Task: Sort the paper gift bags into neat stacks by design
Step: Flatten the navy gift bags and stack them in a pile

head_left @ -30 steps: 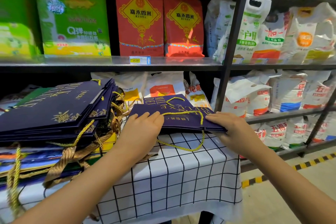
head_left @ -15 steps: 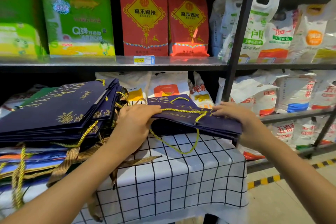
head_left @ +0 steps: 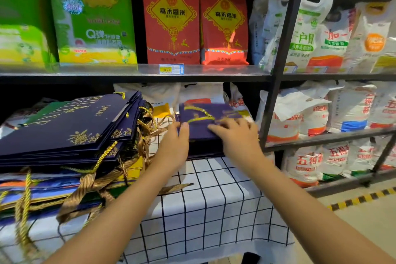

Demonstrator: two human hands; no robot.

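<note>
On the counter (head_left: pixel 214 210), draped in a white cloth with a black grid, a small stack of navy gift bags (head_left: pixel 205 122) with yellow cord handles lies flat at the far edge, just in front of the shelving. Both hands rest on this stack. The left hand (head_left: pixel 174 146) lies at its left edge, fingers fairly straight and the thumb along the bag's side. The right hand (head_left: pixel 235 137) lies palm down on top with the fingers spread and nearly flat; motion blur hides the fingertips, and neither hand visibly curls round a bag.

Left of the hands, well apart from the small stack, sits a taller pile of gift bags (head_left: pixel 64 130): navy ones with gold lettering and snowflake prints on top, blue, orange and yellow ones beneath, with gold and tan rope handles spilling over the counter's front.

Behind, black metal shelves (head_left: pixel 276 70) hold red rice bags (head_left: pixel 171 21), green ones (head_left: pixel 94 17) and white sacks (head_left: pixel 321 34).
</note>
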